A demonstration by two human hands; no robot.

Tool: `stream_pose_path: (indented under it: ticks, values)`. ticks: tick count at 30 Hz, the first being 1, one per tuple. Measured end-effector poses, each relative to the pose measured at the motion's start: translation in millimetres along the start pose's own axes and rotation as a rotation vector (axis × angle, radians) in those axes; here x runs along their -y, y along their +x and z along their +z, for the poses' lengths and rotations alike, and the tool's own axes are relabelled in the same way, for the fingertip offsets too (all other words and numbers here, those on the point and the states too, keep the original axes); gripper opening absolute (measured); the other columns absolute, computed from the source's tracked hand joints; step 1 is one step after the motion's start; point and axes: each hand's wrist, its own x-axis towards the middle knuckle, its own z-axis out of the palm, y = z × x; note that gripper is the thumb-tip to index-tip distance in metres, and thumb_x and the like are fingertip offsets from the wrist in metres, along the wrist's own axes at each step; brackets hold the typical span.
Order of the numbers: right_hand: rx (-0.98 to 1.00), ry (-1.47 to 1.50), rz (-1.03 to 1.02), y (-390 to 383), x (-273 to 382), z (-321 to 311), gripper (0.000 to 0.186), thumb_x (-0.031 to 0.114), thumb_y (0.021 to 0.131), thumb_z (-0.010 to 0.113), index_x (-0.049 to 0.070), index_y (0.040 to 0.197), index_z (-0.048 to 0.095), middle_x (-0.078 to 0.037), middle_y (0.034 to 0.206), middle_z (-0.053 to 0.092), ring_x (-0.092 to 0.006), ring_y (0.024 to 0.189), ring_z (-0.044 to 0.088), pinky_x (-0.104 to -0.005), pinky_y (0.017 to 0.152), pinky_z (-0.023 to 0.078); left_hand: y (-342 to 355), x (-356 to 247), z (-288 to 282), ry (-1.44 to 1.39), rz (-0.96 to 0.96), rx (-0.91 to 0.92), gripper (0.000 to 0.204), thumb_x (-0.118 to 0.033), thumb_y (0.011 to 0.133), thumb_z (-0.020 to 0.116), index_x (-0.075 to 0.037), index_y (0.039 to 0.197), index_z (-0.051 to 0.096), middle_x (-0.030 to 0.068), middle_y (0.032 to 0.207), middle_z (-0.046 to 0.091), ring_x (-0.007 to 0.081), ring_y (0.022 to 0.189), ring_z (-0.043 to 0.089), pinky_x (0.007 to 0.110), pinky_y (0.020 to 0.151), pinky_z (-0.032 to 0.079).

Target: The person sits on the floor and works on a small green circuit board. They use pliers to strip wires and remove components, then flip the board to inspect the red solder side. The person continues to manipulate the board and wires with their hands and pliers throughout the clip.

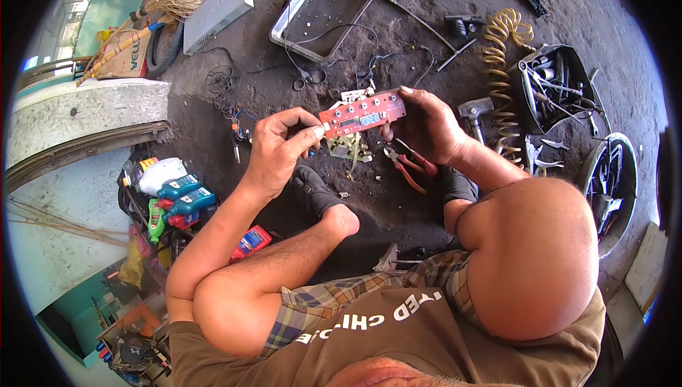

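Observation:
Between my hands, above the dirty floor, is a long red circuit board (pixel 355 116) with a row of small push buttons and a dark chip. My left hand (pixel 285 147) pinches its left end, by a white connector, between thumb and fingers. The right end rests in the grip of my right hand (pixel 432 125), thumb on the top edge and fingers partly hidden below. Beneath the board lies another, pale green circuit board (pixel 349 148) with parts on it. Red-handled pliers (pixel 406 168) lie on the floor below my right hand.
A metal tray (pixel 327 53) lies ahead, near a T-handle wrench (pixel 455 54) and thin black cables. On the right are a hammer (pixel 477 111), a coiled yellow air hose (pixel 497 67) and a tool-filled container (pixel 558 88). Several bottles (pixel 186 199) stand at left; a grey box (pixel 219 14) lies farther back.

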Motion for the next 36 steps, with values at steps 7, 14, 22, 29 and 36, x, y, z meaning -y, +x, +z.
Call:
stream_pose_path:
  ticks: [7,14,22,29,36]
  values:
    - [0.024,0.005,0.006,0.9,-0.6,-3.6,0.051,0.037,0.111,0.05,-0.008,0.128,0.068,-0.016,0.108,0.077,-0.025,0.092,0.073,-0.041,0.09,0.057,0.0,0.3,1.6,-0.021,-0.011,-0.01,0.009,-0.008,0.098,0.071,0.0,0.095,0.074,0.0025,0.079,0.068,0.0074,0.072,0.061,0.024,0.065,0.048]
    - [0.008,-0.016,0.005,0.9,-0.4,-1.2,0.053,0.038,0.111,0.049,-0.007,0.131,0.067,-0.015,0.111,0.077,-0.0238,0.093,0.072,-0.0402,0.091,0.056,-0.4,-1.8,1.4,-0.03,-0.015,-0.004,0.009,-0.008,0.097,0.071,0.0,0.095,0.074,0.0021,0.079,0.067,0.0073,0.072,0.06,0.024,0.063,0.047]
    - [0.031,0.023,0.017,0.9,-0.1,-3.1,0.052,0.04,0.111,0.047,-0.005,0.129,0.067,-0.015,0.113,0.076,-0.0242,0.095,0.071,-0.0413,0.093,0.055,-1.3,-0.8,1.6,-0.023,-0.033,-0.012,0.01,-0.008,0.098,0.071,0.0,0.095,0.075,0.0018,0.079,0.066,0.0073,0.072,0.06,0.024,0.062,0.046]
    - [-0.014,0.083,0.022,1.4,-0.5,-0.8,0.049,0.038,0.111,0.047,-0.004,0.127,0.067,-0.016,0.113,0.075,-0.0253,0.096,0.071,-0.0417,0.094,0.055,-0.4,2.5,4.4,-0.042,0.016,-0.043,0.013,-0.013,0.097,0.074,-0.001,0.092,0.078,-0.0011,0.073,0.068,0.0033,0.062,0.056,0.022,0.056,0.042]
    - [-0.002,-0.036,-0.037,-2.1,3.5,2.1,0.041,0.027,0.108,0.057,-0.006,0.13,0.066,-0.014,0.112,0.074,-0.0217,0.098,0.07,-0.0382,0.092,0.056,-1.2,-3.1,3.5,-0.024,-0.042,-0.019,0.011,-0.008,0.097,0.071,0.002,0.095,0.076,0.0037,0.078,0.068,0.0075,0.069,0.059,0.024,0.061,0.045]
